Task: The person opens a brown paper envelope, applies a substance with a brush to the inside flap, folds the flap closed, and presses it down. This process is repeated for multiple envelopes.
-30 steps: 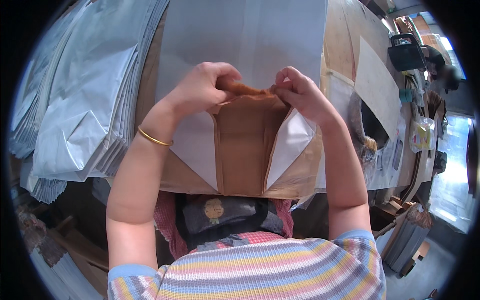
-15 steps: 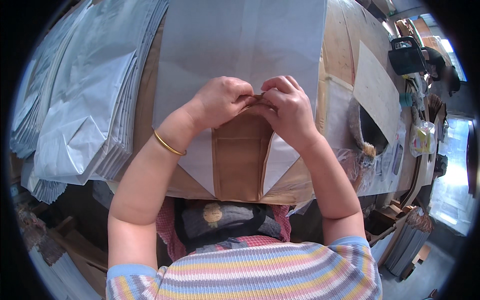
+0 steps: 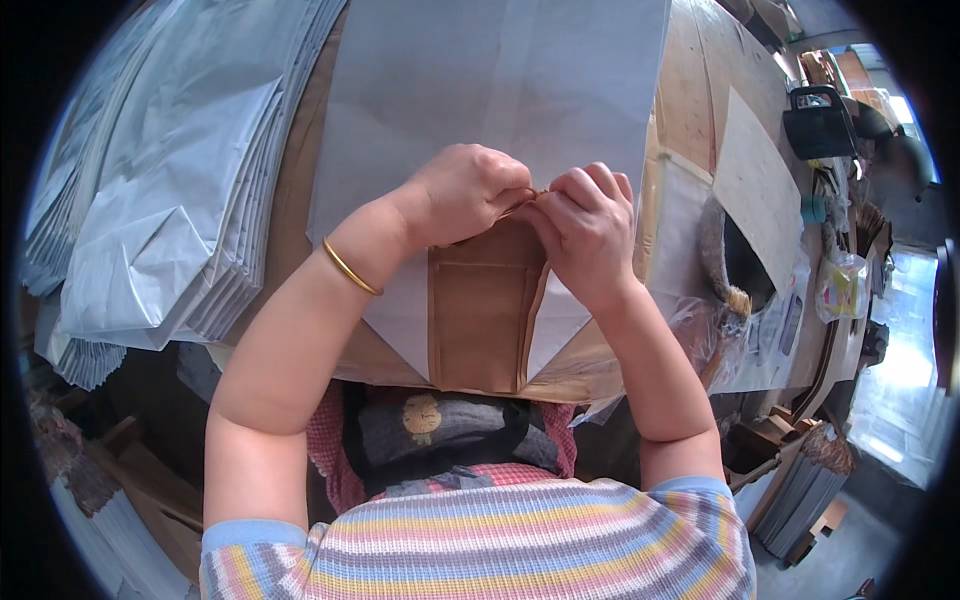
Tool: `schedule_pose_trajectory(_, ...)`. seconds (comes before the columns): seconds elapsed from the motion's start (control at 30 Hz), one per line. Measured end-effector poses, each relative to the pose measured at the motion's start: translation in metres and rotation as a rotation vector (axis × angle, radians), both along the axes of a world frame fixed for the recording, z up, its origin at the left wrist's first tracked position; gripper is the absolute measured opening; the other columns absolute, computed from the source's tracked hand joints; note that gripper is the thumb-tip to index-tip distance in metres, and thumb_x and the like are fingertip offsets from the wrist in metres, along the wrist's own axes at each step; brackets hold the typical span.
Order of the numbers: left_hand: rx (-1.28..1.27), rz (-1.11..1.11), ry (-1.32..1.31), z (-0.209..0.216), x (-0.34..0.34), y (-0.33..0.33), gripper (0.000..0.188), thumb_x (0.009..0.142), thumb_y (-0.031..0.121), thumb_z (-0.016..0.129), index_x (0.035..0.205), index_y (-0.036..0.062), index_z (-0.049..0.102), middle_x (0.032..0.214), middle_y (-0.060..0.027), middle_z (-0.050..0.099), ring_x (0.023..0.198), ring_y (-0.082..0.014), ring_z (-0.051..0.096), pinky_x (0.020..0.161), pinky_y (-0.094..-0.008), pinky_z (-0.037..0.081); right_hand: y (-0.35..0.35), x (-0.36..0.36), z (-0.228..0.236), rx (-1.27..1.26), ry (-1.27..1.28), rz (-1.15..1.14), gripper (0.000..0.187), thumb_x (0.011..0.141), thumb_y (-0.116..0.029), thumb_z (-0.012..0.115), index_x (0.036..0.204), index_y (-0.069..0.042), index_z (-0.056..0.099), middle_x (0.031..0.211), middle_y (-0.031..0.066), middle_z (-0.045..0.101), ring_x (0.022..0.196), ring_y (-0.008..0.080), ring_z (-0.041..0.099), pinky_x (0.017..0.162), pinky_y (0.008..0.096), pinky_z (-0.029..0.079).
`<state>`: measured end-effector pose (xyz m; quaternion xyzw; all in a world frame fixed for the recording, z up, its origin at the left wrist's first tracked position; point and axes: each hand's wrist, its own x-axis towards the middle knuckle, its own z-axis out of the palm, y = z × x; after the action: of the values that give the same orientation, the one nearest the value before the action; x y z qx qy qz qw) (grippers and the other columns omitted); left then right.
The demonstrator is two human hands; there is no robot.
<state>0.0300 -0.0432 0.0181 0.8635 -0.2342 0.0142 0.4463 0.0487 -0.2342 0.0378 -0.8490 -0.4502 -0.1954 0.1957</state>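
Note:
A large paper bag (image 3: 480, 90), white outside and brown inside, lies flat on the table in front of me. Its near end is folded into an opened bottom with a brown inner panel (image 3: 480, 320) and white slanted corners. My left hand (image 3: 470, 192) is closed, pinching the raised brown paper edge at the middle. Close beside it, my right hand (image 3: 588, 228) pinches the same edge between thumb and fingers. The fingertips almost meet there, and part of the edge is hidden behind them. A gold bangle (image 3: 351, 267) circles my left wrist.
Stacked white paper bags (image 3: 170, 210) lie to the left, overhanging the table's near edge. On the right are a grey board (image 3: 755, 185), a brush-like bundle (image 3: 738, 300) and clear plastic. A black container with a handle (image 3: 820, 122) stands at the far right.
Both hands have shifted slightly right and nearer to me along the brown edge, still pinching it. The view has moved a little; the bag remains in place on the table.

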Motion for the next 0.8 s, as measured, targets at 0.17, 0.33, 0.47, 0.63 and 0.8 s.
schedule_pose_trajectory(0.17,-0.061,0.007,0.075,-0.002,0.002,0.002,0.009,0.087,0.006,0.063,0.086,-0.002,0.065,0.077,-0.0172,0.063,0.069,-0.0315,0.059,0.065,-0.0361,0.049,-0.005,-0.017,-0.01,0.017,-0.139,0.121,0.017,0.076,-0.018,0.071,0.068,-0.012,0.057,0.082,-0.0006,0.057,0.08,0.0198,0.056,0.073,0.0347,0.042)
schedule_pose_trajectory(0.33,0.06,0.066,0.205,0.02,0.004,0.01,0.015,0.087,0.012,0.064,0.087,-0.0029,0.067,0.077,-0.0194,0.065,0.064,-0.0286,0.059,0.061,-0.0354,0.048,-0.004,-0.002,0.009,-0.15,0.137,-0.006,0.013,0.074,-0.014,0.071,0.072,-0.011,0.059,0.075,0.003,0.06,0.076,0.0235,0.061,0.072,0.0376,0.045)
schedule_pose_trajectory(0.47,0.18,0.125,0.28,0.023,0.009,0.01,0.018,0.085,0.016,0.064,0.086,-0.0018,0.07,0.078,-0.0199,0.067,0.067,-0.0306,0.061,0.063,-0.036,0.05,0.003,0.006,0.008,-0.197,0.144,-0.022,0.011,0.07,-0.012,0.069,0.069,-0.012,0.058,0.072,0.0028,0.058,0.075,0.0235,0.06,0.073,0.0386,0.045)
schedule_pose_trajectory(0.63,0.088,0.223,0.238,0.005,0.013,0.009,0.018,0.082,0.014,0.06,0.088,0.0005,0.071,0.083,-0.0191,0.068,0.074,-0.034,0.065,0.068,-0.0404,0.053,-0.008,-0.024,-0.003,-0.225,-0.029,0.178,0.006,0.067,-0.011,0.061,0.067,-0.012,0.055,0.072,0.0025,0.053,0.078,0.0188,0.057,0.076,0.0362,0.046)
schedule_pose_trajectory(0.8,0.248,0.12,0.342,0.031,0.012,0.011,0.017,0.078,0.011,0.064,0.087,-0.0026,0.07,0.085,-0.021,0.068,0.076,-0.0331,0.066,0.068,-0.0384,0.051,-0.01,-0.016,0.002,-0.237,0.107,0.008,0.004,0.071,-0.01,0.062,0.073,-0.009,0.059,0.076,0.0041,0.056,0.08,0.0224,0.059,0.08,0.0365,0.049)
